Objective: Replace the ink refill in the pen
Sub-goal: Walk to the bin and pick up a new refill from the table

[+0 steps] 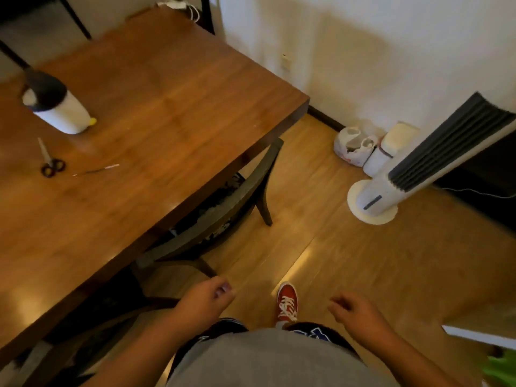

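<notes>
A thin ink refill (pixel 96 170) lies on the brown wooden table (pixel 167 113) at the left, beside red-handled scissors (pixel 50 160). No pen body can be made out in this blurred view. My left hand (pixel 205 301) hangs low over the floor near the table's corner, fingers loosely curled with nothing in them. My right hand (pixel 354 310) hangs at the lower right, also loosely curled and holding nothing. Both hands are far from the refill.
A white cup with a dark lid (pixel 57 106) stands on the table's left. A dark chair (pixel 220 216) is tucked under the table edge. A white tower fan (pixel 405 174) and bags (pixel 354 146) stand by the wall. My red shoe (pixel 287 301) is on the wooden floor.
</notes>
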Available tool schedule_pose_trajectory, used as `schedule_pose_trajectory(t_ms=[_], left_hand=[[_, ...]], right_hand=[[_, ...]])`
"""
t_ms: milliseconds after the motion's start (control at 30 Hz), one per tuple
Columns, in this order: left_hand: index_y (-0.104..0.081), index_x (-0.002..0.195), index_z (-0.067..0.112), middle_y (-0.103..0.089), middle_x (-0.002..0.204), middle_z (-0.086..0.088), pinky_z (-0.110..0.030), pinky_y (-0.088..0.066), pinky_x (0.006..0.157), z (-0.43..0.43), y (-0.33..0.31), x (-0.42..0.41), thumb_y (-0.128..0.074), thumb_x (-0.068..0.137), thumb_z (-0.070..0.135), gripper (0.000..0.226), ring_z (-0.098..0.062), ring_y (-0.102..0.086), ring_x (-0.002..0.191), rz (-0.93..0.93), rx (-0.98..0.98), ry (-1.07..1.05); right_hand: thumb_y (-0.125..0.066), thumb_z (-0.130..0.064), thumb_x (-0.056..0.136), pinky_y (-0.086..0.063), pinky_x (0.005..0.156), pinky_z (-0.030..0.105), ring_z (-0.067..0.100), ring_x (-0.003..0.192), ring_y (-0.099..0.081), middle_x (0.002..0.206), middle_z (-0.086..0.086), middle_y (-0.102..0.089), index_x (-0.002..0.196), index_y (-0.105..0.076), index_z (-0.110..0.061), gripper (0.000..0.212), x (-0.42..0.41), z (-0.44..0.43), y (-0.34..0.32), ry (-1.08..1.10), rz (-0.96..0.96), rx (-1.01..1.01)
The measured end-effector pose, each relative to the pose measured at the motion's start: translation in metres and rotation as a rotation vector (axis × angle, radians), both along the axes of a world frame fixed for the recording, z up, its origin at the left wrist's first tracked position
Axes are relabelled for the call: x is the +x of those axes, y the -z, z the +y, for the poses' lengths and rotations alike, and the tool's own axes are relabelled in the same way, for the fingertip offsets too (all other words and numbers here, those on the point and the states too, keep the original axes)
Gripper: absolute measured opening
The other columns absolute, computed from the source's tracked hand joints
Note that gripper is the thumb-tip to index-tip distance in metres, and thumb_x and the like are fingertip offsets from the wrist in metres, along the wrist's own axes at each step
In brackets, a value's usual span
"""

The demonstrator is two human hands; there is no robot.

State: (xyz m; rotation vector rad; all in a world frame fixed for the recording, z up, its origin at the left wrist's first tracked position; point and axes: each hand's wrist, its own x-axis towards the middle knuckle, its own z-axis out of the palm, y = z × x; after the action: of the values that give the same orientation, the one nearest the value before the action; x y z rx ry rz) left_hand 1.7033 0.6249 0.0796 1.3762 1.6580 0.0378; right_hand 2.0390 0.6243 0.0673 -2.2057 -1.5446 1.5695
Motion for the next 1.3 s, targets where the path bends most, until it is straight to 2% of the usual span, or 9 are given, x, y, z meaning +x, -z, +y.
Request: schedule_pose_trajectory(t_ms=[100,333,467,533,667,800,1000,1133,1300], left_hand=[[-0.057,0.092,0.042,-0.063,0.087,0.016,-0.016,-0.045,0.064,0.022,-0.035,0.007,-0.051,0.090,0.052,0.012,0.002,-0.061,0.080,-0.004,0.134,-0.066],[-0.057,0.093,0.046,-0.063,0.088,0.026,-0.024,-0.057,0.058,0.057,-0.091,-0.018,-0.049,0.084,0.056,0.016,0.005,-0.062,0.077,-0.030,0.358,-0.490],[-0.058,0.088,0.042,-0.064,0.079,0.014,-0.023,-0.056,0.059,0.081,-0.090,-0.071,-0.054,0.089,0.048,0.007,-0.001,-0.062,0.071,0.095,0.343,-0.649],[-0.057,0.092,0.041,-0.063,0.085,0.014,-0.024,-0.055,0.061,0.090,-0.080,-0.105,-0.055,0.089,0.047,0.007,-0.002,-0.062,0.076,0.173,0.304,-0.640],[-0.053,0.116,0.030,-0.062,0.110,0.005,-0.032,-0.056,0.079,0.106,-0.045,-0.176,-0.054,0.090,0.048,0.032,-0.012,-0.061,0.094,0.273,0.222,-0.588],[-0.037,0.136,0.023,-0.046,0.141,-0.006,-0.043,-0.047,0.099,0.120,-0.002,-0.232,-0.052,0.087,0.056,0.061,-0.028,-0.043,0.129,0.447,0.119,-0.520],[-0.006,0.150,0.027,-0.005,0.162,-0.008,-0.058,-0.021,0.117,0.128,0.037,-0.282,-0.046,0.078,0.073,0.094,-0.032,-0.005,0.149,0.561,0.028,-0.472],[0.010,0.150,0.030,0.012,0.163,-0.005,-0.064,-0.009,0.115,0.132,0.053,-0.302,-0.028,0.069,0.088,0.107,-0.031,0.010,0.149,0.583,-0.006,-0.432],[0.028,0.144,0.030,0.023,0.160,-0.008,-0.068,-0.005,0.113,0.139,0.066,-0.309,-0.011,0.062,0.094,0.111,-0.034,0.018,0.147,0.632,-0.004,-0.391]], right_hand=[[-0.060,-0.036,0.091,-0.051,0.075,0.018,-0.001,0.090,-0.062,0.095,-0.017,-0.065,0.101,-0.065,-0.034,0.012,-0.031,0.072,-0.039,-0.215,0.110,0.105],[-0.059,-0.044,0.088,-0.047,0.067,0.015,0.000,0.084,-0.060,0.091,-0.016,-0.063,0.104,-0.062,-0.037,0.018,-0.140,0.183,-0.099,-0.594,0.250,0.300],[-0.059,-0.042,0.090,-0.044,0.063,0.014,-0.001,0.081,-0.060,0.090,-0.018,-0.062,0.106,-0.062,-0.033,0.018,-0.213,0.214,-0.108,-0.736,0.266,0.320],[-0.057,-0.042,0.092,-0.043,0.063,0.015,0.002,0.082,-0.059,0.092,-0.017,-0.061,0.108,-0.061,-0.031,0.019,-0.249,0.225,-0.109,-0.795,0.278,0.267],[-0.056,-0.040,0.094,-0.049,0.069,0.023,0.006,0.088,-0.059,0.099,-0.015,-0.059,0.115,-0.059,-0.028,0.024,-0.319,0.249,-0.105,-0.865,0.260,0.186],[-0.055,-0.037,0.096,-0.056,0.083,0.037,0.017,0.095,-0.063,0.111,-0.007,-0.060,0.120,-0.056,-0.024,0.028,-0.394,0.281,-0.091,-0.924,0.191,0.023],[-0.058,-0.038,0.092,-0.058,0.076,0.038,0.013,0.084,-0.063,0.103,-0.006,-0.065,0.112,-0.060,-0.024,0.024,-0.494,0.305,-0.048,-0.949,0.041,0.252],[-0.061,-0.036,0.090,-0.057,0.073,0.037,0.015,0.087,-0.062,0.104,-0.004,-0.065,0.109,-0.060,-0.025,0.023,-0.552,0.317,-0.023,-0.975,-0.012,0.356],[-0.063,-0.032,0.088,-0.051,0.068,0.030,0.018,0.099,-0.058,0.109,-0.002,-0.061,0.111,-0.058,-0.023,0.025,-0.603,0.323,0.001,-1.016,-0.087,0.598]])
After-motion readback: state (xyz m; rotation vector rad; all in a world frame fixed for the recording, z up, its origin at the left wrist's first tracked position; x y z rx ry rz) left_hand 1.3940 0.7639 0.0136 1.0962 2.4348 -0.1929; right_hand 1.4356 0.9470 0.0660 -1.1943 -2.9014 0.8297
